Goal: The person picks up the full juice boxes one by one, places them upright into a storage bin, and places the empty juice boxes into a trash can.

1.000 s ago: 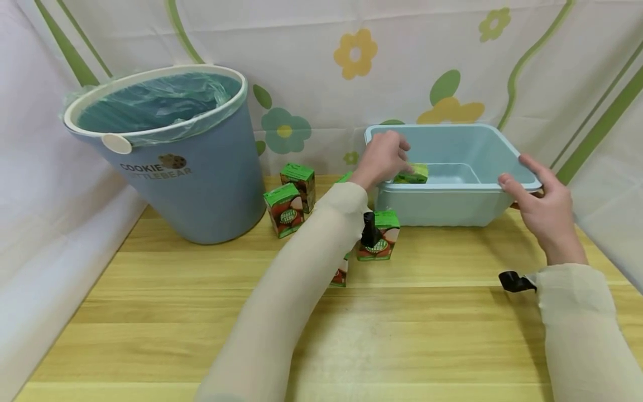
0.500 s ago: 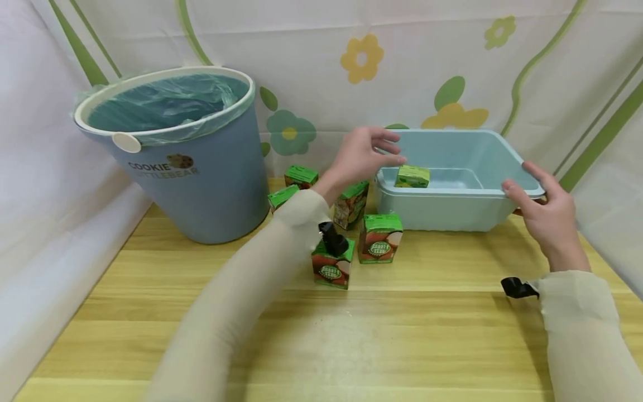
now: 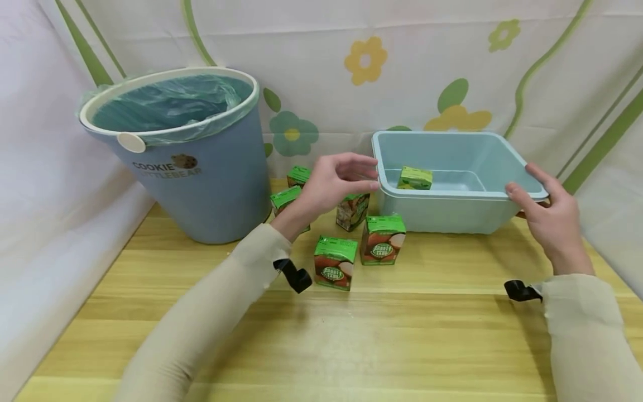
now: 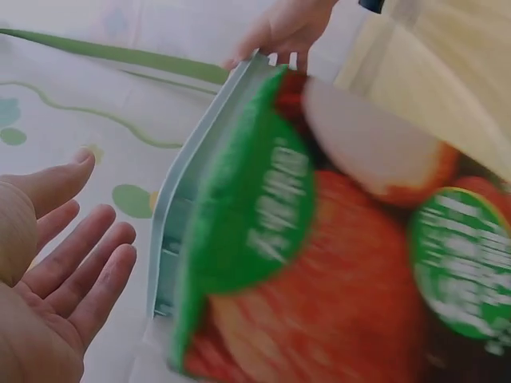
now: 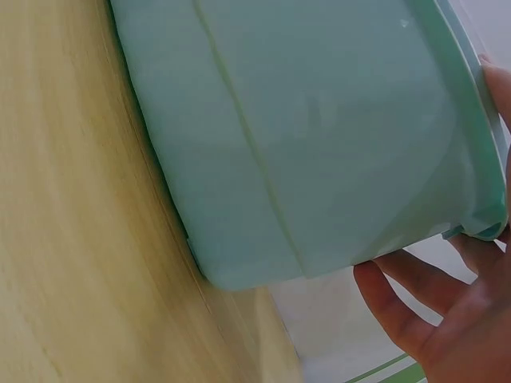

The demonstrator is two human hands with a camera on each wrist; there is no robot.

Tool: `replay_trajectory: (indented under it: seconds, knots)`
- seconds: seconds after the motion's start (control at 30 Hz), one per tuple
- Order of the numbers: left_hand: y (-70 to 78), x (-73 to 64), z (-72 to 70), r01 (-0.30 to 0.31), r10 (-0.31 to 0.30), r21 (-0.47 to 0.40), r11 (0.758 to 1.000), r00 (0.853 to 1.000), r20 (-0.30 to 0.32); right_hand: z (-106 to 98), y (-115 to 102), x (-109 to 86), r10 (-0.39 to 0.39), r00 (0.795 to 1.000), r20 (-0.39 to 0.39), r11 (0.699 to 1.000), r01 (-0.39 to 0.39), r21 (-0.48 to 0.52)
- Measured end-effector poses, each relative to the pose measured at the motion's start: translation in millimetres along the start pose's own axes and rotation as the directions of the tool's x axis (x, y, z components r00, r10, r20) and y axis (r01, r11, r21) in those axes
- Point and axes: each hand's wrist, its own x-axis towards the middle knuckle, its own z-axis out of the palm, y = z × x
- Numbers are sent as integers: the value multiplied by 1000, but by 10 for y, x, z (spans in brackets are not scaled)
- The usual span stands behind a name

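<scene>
My left hand, empty with fingers extended, hovers over the small cartons just left of the light blue plastic bin. Its fingertips are close to the bin's left rim; I cannot tell if they touch it. Beneath it are a brown-sided carton and, partly hidden, two more at the left. Two green-topped cartons with red fruit pictures, a nearer one and one to its right, stand in front. A yellow-green carton lies inside the bin. My right hand grips the bin's right rim, thumb over the top, fingers underneath outside.
A tall blue waste bin with a white rim and a clear liner stands at the left back. White cloth with flower prints hangs behind the wooden table. A black wrist camera sits on the left sleeve.
My left hand has come out of the plastic bin and moved left and down, uncovering the yellow-green carton and front cartons. The right hand stays on the rim.
</scene>
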Motion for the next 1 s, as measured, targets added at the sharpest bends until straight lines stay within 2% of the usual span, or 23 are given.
replay_trajectory:
  seconds: [0.23,0.4,0.73,1.0]
  knots:
    - [-113,-292,-105,34,-34,-7,999,999,-14,18,5,-8,3,1000,5,1000,-3,-12]
    - [-189,-451,-157,59,-60,-28,998,998,-18,6,5,1,-2,1000,-4,1000,2,-12]
    - [-312,-670,-159,93,-93,-33,995,996,3,4,7,-15,-4,1000,-3,1000,4,-23]
    - [-407,-857,-227,118,-117,-11,993,992,44,-5,-1,-6,-3,1000,-5,1000,2,-20]
